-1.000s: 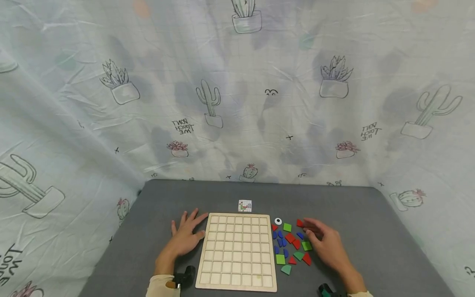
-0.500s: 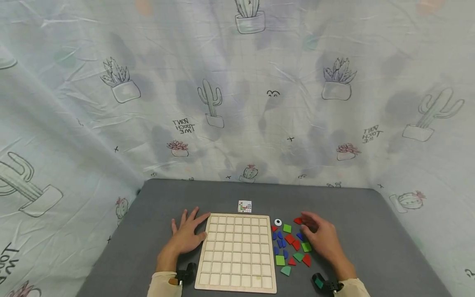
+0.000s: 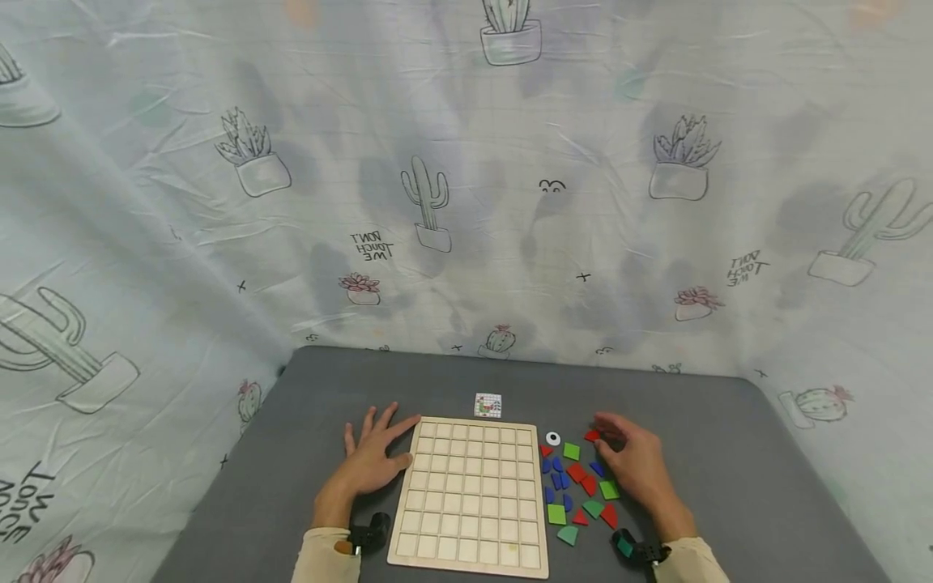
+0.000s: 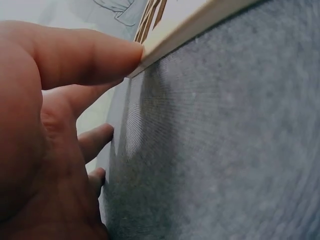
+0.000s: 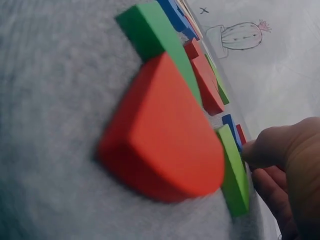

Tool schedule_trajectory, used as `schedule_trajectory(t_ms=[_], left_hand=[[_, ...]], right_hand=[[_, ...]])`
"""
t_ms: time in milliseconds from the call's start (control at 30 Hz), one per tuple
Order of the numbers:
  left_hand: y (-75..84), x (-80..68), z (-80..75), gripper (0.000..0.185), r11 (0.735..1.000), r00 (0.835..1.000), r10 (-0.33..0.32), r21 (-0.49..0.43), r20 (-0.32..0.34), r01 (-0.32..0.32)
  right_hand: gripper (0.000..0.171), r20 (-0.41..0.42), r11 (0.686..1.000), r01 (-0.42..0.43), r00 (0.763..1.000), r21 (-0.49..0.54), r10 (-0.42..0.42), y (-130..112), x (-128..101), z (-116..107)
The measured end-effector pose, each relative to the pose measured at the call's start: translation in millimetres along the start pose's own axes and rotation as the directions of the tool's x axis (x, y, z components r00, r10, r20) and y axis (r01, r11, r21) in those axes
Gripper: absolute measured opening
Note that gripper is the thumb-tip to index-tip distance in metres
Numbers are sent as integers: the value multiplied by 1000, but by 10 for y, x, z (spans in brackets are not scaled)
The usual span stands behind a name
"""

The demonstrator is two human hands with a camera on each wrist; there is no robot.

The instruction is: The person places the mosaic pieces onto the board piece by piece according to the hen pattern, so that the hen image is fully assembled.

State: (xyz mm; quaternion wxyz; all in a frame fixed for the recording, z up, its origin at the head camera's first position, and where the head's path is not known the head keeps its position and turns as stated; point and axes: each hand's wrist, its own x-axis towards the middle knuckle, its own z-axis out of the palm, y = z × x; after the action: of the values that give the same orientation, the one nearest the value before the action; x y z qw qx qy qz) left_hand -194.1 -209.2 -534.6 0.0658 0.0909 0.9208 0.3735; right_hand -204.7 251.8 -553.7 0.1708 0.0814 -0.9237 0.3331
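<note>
The left hand (image 3: 372, 461) lies spread at the left side of the wooden grid board (image 3: 542, 518). Its index fingertip reaches the upper left corner and its thumb touches the side edge, as the left wrist view also shows. On the right, beyond the loose pieces, the right hand (image 3: 636, 461) has its fingers and thumb curved around a small red piece (image 3: 591, 436), partly hidden by the fingertips. In the right wrist view, the thumb (image 5: 270, 145) is beside a light green square (image 5: 234, 172), with a red quarter-round piece (image 5: 175, 135) in the foreground.
Between board and right hand lie several flat pieces, among them a light green square (image 3: 572, 451), a dark green quarter-round (image 3: 568, 534) and a red piece (image 3: 576, 472). A white ring with a black centre (image 3: 552, 438) and a small pattern card (image 3: 487, 405) sit farther back.
The right hand has shifted slightly forward and left, and the red piece at its fingertips has turned a little. The left hand stays at the board; the head view has swung slightly.
</note>
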Motion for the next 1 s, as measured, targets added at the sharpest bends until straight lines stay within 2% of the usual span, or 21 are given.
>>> schedule_trajectory(t_ms=[267,567,733,1000], left_hand=[[-25,19,23,64,1000,1000,1,12,-10,0],[-22,8,22,64,1000,1000,4,17,-11,-4],[-20,21,24,64,1000,1000,8,13,-10,-8],[-51,13,35,64,1000,1000,-3,5,-8,3]], right_hand=[[45,-50,999,39,998,9,-38,-122,-39,-33],[44,23,986,103,994,134,-107,-568,-58,-145],[43,38,971,134,989,198,-144,-784,-61,-54],[40,68,952,124,987,280,-149,-1037,5,168]])
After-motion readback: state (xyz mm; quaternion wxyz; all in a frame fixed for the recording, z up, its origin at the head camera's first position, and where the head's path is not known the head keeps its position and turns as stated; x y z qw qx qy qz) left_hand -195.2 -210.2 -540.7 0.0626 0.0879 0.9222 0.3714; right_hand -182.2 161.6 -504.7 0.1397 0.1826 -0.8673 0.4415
